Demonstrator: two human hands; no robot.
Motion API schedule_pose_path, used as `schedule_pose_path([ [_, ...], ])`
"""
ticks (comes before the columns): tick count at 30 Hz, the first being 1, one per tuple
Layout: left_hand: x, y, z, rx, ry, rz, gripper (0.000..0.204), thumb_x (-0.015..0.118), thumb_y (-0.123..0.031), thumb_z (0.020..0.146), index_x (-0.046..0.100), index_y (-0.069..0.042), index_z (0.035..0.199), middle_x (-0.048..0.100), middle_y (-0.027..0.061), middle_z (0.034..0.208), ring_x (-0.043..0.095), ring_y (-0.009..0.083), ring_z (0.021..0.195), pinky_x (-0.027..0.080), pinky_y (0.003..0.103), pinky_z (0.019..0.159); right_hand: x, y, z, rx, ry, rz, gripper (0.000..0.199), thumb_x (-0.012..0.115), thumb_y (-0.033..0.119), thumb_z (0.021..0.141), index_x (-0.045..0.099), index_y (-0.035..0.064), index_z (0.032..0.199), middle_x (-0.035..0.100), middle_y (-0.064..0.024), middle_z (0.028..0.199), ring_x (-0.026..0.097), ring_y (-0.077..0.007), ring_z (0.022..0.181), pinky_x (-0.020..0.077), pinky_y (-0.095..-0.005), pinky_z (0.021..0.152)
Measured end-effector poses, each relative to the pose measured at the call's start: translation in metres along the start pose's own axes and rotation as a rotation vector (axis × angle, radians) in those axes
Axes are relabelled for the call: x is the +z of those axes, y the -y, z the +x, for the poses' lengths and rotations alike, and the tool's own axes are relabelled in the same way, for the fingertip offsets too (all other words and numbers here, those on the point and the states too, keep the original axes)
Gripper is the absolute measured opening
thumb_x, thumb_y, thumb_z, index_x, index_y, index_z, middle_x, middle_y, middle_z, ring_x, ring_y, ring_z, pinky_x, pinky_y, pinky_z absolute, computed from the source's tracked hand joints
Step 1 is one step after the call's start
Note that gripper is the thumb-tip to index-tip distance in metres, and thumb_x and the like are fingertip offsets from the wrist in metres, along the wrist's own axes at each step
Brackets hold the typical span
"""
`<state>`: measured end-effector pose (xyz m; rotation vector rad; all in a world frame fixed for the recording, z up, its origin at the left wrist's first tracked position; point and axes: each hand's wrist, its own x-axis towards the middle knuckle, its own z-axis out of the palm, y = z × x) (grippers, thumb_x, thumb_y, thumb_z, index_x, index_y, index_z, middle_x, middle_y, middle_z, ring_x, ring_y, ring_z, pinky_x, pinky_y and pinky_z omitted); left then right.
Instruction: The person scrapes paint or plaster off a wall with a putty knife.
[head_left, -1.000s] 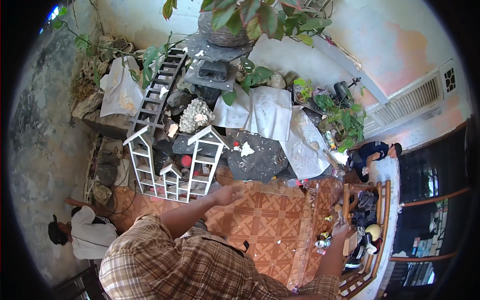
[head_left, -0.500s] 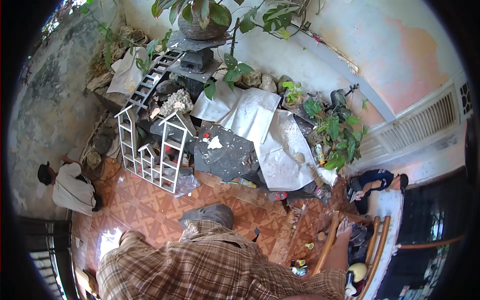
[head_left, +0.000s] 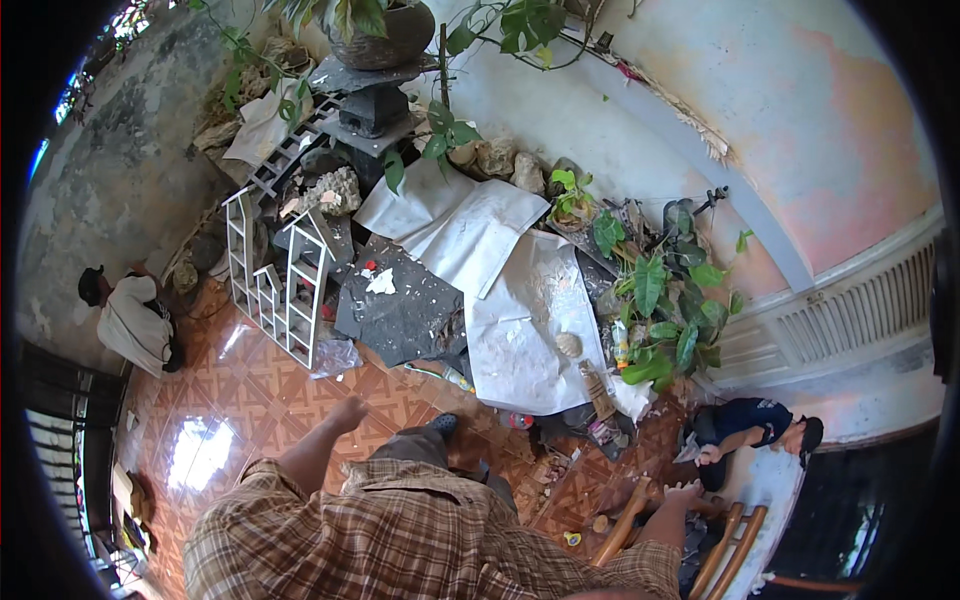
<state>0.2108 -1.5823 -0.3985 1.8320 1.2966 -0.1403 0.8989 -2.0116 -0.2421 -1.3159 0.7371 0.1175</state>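
My left hand (head_left: 346,413) hangs over the tiled floor (head_left: 270,390), in front of my left hip. Its fingers are too small and blurred to read, and nothing can be made out in it. My right hand (head_left: 684,494) is at the far right, close to the wooden arm of a chair (head_left: 626,520). Its pale fingers look stretched out, with no object seen in them. Whether it touches the wood cannot be told. Nearest my left hand stands a white frame shelf (head_left: 305,290) shaped like little houses, with a clear plastic bag (head_left: 337,358) beside it.
Grey sheets (head_left: 530,320) and a dark board (head_left: 400,310) cover the rockery ahead. A plastic bottle (head_left: 455,377) lies at its edge. One person (head_left: 137,322) crouches at the left wall; another person (head_left: 750,432) in dark clothes sits at the right. Leafy plants (head_left: 665,295) grow by the wall.
My left arm has swung out to the front, so the hand now shows. My body has shifted, with a foot now visible. My right hand stays by the chair, lower in the view.
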Motion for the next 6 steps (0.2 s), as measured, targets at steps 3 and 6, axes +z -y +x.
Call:
schedule_pose_path([
  [3, -0.020, -0.120, -0.009, 0.109, -0.212, -0.110, 0.033, 0.055, -0.030, 0.087, 0.064, -0.002, 0.101, 0.066, 0.0235, 0.095, 0.064, 0.0390, 0.091, 0.050, 0.044, 0.080, 0.024, -0.008, 0.036, 0.042, 0.090, 0.053, 0.066, 0.041, 0.053, 0.093, 0.025, 0.0219, 0.149, 0.019, 0.0035, 0.156, 0.020, -0.0219, 0.143, 0.0101, -0.0525, 0.112],
  [6, -0.005, -0.192, -0.014, 0.086, -0.104, -0.288, 0.039, 0.056, -0.034, 0.088, 0.062, -0.001, 0.108, 0.064, 0.0217, 0.107, 0.062, 0.0373, 0.101, 0.048, 0.043, 0.085, 0.012, 0.020, 0.105, 0.031, 0.171, 0.106, 0.072, 0.042, 0.059, 0.090, 0.024, 0.0219, 0.149, 0.016, 0.0030, 0.157, 0.013, -0.0227, 0.144, 0.0091, -0.0521, 0.113],
])
